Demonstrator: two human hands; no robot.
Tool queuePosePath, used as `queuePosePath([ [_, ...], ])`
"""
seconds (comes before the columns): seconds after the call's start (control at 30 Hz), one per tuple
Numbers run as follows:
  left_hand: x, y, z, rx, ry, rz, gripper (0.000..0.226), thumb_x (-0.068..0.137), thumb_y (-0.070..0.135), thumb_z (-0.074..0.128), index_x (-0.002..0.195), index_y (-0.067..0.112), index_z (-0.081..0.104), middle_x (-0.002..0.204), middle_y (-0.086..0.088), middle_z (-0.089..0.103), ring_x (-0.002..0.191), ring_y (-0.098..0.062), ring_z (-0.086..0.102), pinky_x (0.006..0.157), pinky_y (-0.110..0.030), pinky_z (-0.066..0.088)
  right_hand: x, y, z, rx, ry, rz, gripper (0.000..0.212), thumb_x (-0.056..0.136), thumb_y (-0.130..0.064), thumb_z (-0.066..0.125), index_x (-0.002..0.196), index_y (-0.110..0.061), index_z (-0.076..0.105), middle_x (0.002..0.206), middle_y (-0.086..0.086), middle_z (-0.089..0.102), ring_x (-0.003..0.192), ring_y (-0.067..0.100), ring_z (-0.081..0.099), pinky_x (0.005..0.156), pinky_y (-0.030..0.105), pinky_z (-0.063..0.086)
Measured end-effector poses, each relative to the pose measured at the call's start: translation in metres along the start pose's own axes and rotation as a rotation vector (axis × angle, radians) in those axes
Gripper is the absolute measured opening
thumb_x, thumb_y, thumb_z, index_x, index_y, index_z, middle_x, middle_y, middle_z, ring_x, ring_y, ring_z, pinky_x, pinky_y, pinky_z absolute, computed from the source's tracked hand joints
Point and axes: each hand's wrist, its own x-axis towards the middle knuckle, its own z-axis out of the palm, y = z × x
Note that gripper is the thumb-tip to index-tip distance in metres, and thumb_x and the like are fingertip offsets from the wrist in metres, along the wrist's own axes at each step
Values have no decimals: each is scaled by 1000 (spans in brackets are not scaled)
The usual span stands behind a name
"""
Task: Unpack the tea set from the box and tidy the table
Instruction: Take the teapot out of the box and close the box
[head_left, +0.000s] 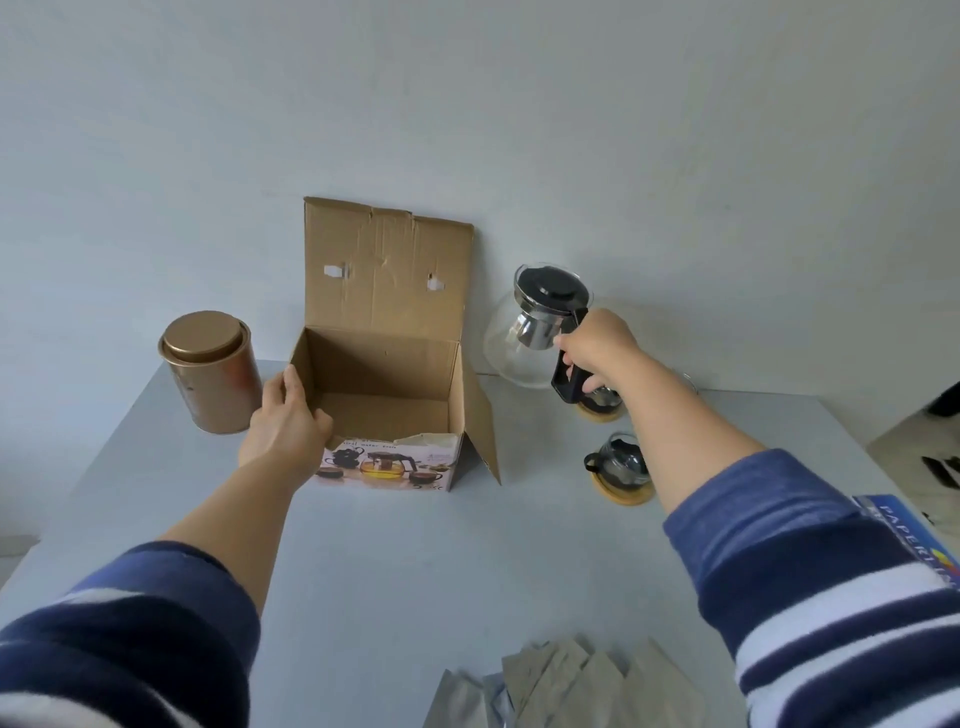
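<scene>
An open cardboard box (382, 384) stands at the back middle of the table, lid flap up, inside empty as far as I see. My left hand (285, 421) grips its left front corner. My right hand (592, 348) holds the black handle of a glass teapot (524, 338) with a black lid and steel strainer, lifted in the air to the right of the box. Two glass cups with black handles sit on wooden coasters: one (621, 462) nearer me, one (602, 402) partly hidden behind my right hand.
A copper-coloured tin (210, 371) stands left of the box. Several grey cardboard pieces and foil packets (566, 686) lie at the front edge. A blue paper pack (914, 540) lies at the right. The grey table (415, 561) meets the wall behind.
</scene>
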Motion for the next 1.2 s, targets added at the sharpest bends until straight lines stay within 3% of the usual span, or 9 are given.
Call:
queuePosePath([
  [0.27, 2, -1, 2, -12, 37, -2, 58, 93, 22, 41, 147, 16, 20, 151, -4, 26, 107, -39, 54, 81, -43, 48, 22, 75, 59, -74, 50, 144, 35, 94, -26, 55, 118, -1, 54, 118, 19, 64, 100, 41, 65, 86, 48, 55],
  [0.6, 2, -3, 5, -2, 77, -11, 60, 94, 23, 40, 150, 19, 17, 153, -2, 24, 106, -37, 54, 77, -41, 46, 39, 89, 81, -13, 105, 205, 34, 93, -23, 58, 119, -1, 54, 117, 20, 65, 105, 40, 62, 88, 46, 53],
  [0.7, -1, -2, 4, -1, 81, 6, 61, 95, 23, 40, 150, 19, 17, 153, -2, 25, 108, -37, 54, 79, -43, 48, 38, 89, 82, 23, 132, 230, 52, 90, -26, 63, 132, -2, 42, 130, 19, 57, 116, 39, 56, 91, 45, 48],
  [0.8, -5, -2, 5, -49, 134, 16, 64, 93, 23, 46, 151, 17, 18, 154, -6, 27, 123, -38, 47, 93, -51, 45, 19, 89, 88, -7, 271, 256, 82, 82, -33, 69, 145, -15, 21, 144, 17, 34, 128, 39, 38, 96, 51, 42],
  [0.9, -16, -1, 8, -214, 257, -180, 85, 87, 32, 60, 152, 14, 9, 157, -9, 23, 139, -35, 33, 108, -54, 34, -13, 85, 111, 293, 281, 329, 73, 82, -20, 66, 142, -17, 24, 143, 14, 29, 128, 35, 33, 98, 47, 40],
  [1.0, -22, -5, 11, -497, 241, -418, 94, 80, 42, 66, 150, 6, 14, 153, -13, 31, 138, -33, 36, 109, -51, 35, -37, 76, 137, 817, 9, 598, 61, 88, -17, 59, 140, -10, 26, 132, 17, 47, 119, 36, 50, 101, 43, 42],
  [1.03, -22, -6, 11, -550, 226, -439, 91, 80, 43, 66, 148, 5, 18, 151, -13, 36, 135, -33, 40, 107, -50, 38, -43, 71, 141, 959, -83, 698, 54, 92, -21, 54, 138, -9, 29, 120, 18, 54, 109, 34, 57, 97, 44, 45],
  [1.1, -24, -7, 8, -621, 242, -423, 83, 82, 38, 66, 146, 5, 23, 145, -13, 43, 129, -34, 47, 103, -46, 43, -48, 67, 149, 1072, -199, 736, 42, 96, -24, 50, 133, -9, 38, 105, 18, 63, 85, 30, 62, 74, 39, 50],
  [1.2, -32, -6, -2, -621, 282, -316, 76, 86, 22, 63, 146, 9, 18, 136, -9, 50, 121, -31, 53, 89, -37, 44, -46, 63, 154, 1124, -246, 702, 32, 95, -21, 52, 125, -11, 49, 116, 15, 66, 89, 27, 64, 57, 33, 44],
])
